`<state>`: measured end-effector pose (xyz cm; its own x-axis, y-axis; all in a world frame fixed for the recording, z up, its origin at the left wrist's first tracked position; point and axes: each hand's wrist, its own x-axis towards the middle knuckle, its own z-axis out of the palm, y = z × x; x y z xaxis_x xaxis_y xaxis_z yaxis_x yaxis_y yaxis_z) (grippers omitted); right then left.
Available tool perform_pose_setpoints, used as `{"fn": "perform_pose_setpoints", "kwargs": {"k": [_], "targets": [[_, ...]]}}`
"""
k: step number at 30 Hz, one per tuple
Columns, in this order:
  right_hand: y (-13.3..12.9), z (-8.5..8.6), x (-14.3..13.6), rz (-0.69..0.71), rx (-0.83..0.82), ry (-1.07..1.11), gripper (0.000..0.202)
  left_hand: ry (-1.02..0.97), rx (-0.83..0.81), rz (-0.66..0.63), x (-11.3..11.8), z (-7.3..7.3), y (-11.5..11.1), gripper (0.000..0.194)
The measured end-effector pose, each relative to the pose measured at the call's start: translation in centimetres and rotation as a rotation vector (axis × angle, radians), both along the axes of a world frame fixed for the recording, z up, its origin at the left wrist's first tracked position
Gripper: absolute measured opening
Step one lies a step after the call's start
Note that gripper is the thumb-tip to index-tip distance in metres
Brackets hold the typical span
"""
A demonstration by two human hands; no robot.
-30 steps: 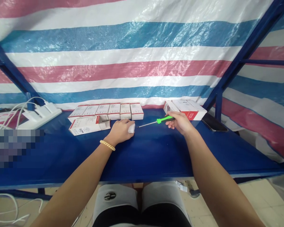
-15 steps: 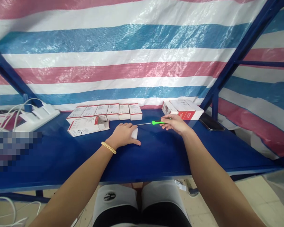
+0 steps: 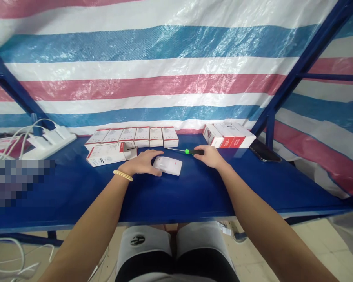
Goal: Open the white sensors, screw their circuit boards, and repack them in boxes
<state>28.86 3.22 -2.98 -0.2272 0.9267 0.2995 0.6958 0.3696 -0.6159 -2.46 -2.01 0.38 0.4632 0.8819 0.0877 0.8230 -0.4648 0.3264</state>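
Observation:
A white plastic device (image 3: pixel 171 166) with rounded edges and a small red mark lies flat on the blue table (image 3: pixel 176 196). Around its left end, my left hand (image 3: pixel 144 161) is open, thumb and fingers apart; the thumb is at the device's near edge. My right hand (image 3: pixel 211 156) is closed on the end of a screwdriver (image 3: pixel 191 151) with a green and black handle. Its thin metal shaft points left, just beyond the device, low over the table or lying on it; I cannot tell which.
Several small white-and-red boxes (image 3: pixel 142 135) stand in a row at the back, an open box (image 3: pixel 107 154) in front of them. More boxes (image 3: pixel 231 137) are at back right beside a dark phone (image 3: pixel 264 150). A white power strip (image 3: pixel 51 145) with cables is at left.
My left hand has moved left, uncovering the white device, which now lies flat with its face showing. My right hand has shifted slightly left, and the black part of the screwdriver handle now shows.

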Motion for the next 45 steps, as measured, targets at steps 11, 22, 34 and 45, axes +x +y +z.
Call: {"fn": "perform_pose_setpoints", "kwargs": {"k": [11, 22, 34, 45], "targets": [[-3.5, 0.8, -4.7, 0.464, 0.059, -0.008, 0.063, -0.051, 0.140, -0.082, 3.2, -1.4, 0.0, 0.056], [-3.6, 0.6, -5.5, 0.273, 0.422, -0.062, 0.062, -0.446, 0.550, -0.176, 4.6, -1.8, -0.8, 0.107], [-3.6, 2.1, -4.4, 0.517, -0.553, 0.979, 0.055, -0.447, 0.538, 0.012, 3.1, -2.2, 0.4, 0.073], [-3.1, 1.9, -3.6, 0.747, -0.851, 1.066, 0.060, -0.452, 0.592, -0.046, 3.3, -2.0, 0.3, 0.046]]}}
